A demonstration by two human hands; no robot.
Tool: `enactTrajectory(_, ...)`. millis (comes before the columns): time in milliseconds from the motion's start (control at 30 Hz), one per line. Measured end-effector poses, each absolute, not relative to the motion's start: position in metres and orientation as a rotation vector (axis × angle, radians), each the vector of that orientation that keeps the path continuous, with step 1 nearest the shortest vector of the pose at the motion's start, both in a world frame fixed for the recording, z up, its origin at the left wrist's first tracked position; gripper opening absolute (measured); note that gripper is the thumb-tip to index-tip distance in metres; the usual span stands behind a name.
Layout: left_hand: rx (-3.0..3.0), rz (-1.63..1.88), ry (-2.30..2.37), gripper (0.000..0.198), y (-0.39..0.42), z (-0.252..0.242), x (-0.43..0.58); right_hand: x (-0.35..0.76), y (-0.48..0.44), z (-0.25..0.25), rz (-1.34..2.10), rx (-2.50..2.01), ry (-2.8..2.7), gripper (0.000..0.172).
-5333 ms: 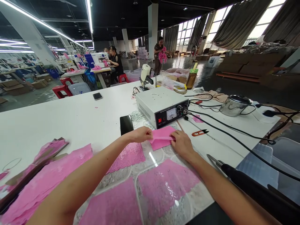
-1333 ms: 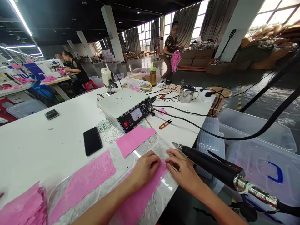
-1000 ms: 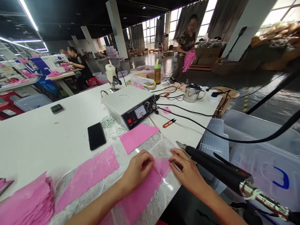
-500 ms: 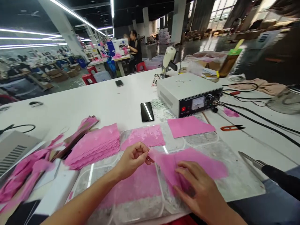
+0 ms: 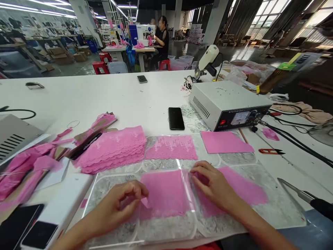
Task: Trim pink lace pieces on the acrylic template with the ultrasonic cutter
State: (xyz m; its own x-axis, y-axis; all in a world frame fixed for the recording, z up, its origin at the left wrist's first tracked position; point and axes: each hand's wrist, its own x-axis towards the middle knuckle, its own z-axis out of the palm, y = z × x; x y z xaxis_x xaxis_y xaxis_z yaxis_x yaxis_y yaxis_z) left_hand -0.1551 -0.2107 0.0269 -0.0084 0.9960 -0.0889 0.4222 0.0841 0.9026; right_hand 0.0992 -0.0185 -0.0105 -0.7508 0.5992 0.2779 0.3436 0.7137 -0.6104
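My left hand (image 5: 119, 201) is closed in a pinch on the left edge of a pink lace piece (image 5: 166, 192) that lies flat on a clear plastic sheet (image 5: 275, 208). My right hand (image 5: 212, 182) rests with fingers bent on another pink lace piece (image 5: 241, 191) to the right. A third lace piece (image 5: 171, 147) lies just beyond, next to a stack of pink lace (image 5: 114, 149). A plain pink sheet (image 5: 225, 142) sits in front of a white control box (image 5: 229, 104).
A black phone (image 5: 176, 118) and white cord lie by the box. Orange thread snips (image 5: 270, 151) and black cables are at the right. A black-handled tool (image 5: 307, 198) lies at the right edge. Pink scraps and a grey device (image 5: 13, 137) are on the left. A person sews at a far table.
My left hand has pulled a lace piece leftward and laid it flat on the plastic sheet. My right hand has moved onto the piece beside it. The view has swung left.
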Motion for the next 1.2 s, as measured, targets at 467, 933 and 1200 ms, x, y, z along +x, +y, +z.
enactTrajectory(467, 1.522, 0.932, 1.642, 0.013, -0.231, 0.014, -0.157, 0.078, -0.019, 0.013, 1.324, -0.951, -2.477, 0.015)
enactTrajectory(933, 1.382, 0.863, 1.777, 0.022, -0.24, 0.012, -0.164, 0.055, -0.028, 0.012, 1.699, -1.057, -2.413, 0.012)
enactTrajectory(1200, 1.337, 0.785, 1.821, 0.02, -0.231, 0.015, -0.161, 0.069, -0.026, 0.019, 1.583, -1.135, -2.55, 0.013)
